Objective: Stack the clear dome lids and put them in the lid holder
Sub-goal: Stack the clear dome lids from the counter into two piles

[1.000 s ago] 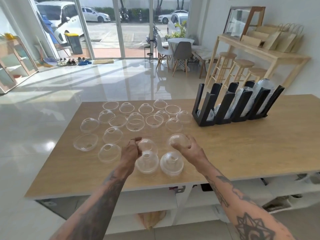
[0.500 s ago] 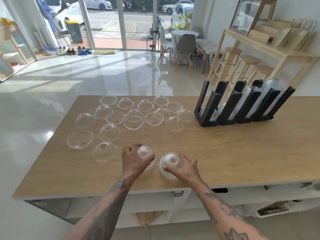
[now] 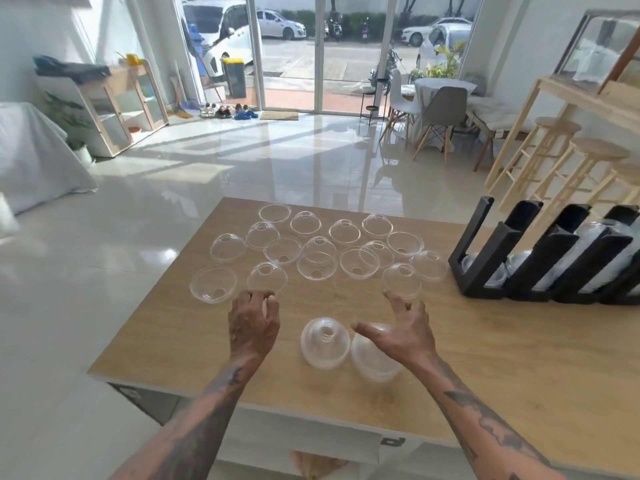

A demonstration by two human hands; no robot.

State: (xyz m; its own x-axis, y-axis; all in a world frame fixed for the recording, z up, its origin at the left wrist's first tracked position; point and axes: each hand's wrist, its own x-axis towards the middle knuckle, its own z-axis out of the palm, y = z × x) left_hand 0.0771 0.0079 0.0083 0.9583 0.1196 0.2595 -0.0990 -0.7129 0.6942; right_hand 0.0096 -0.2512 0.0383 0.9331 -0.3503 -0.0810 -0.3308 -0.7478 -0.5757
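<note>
Two short stacks of clear dome lids stand near the table's front edge: one stack (image 3: 325,342) between my hands, the other (image 3: 372,358) partly under my right hand (image 3: 398,329). My right hand hovers open above that stack, fingers spread. My left hand (image 3: 254,322) is open too, fingers curled, just short of a single dome lid (image 3: 267,277). Several more loose lids (image 3: 317,263) lie scattered across the far half of the wooden table (image 3: 502,348), some dome up, some upside down. The black lid holder (image 3: 540,261) stands at the right with lid stacks in its slots.
The table's left edge and front edge are close to my arms. Beyond the table lies a glossy tiled floor. Wooden stools (image 3: 557,147) and a high counter stand behind the holder; chairs and a round table (image 3: 440,98) sit by the glass doors.
Both hands have let go of the lids they held, leaving two stacks on the table, and have lifted forward and apart. The view has shifted left and tilted up.
</note>
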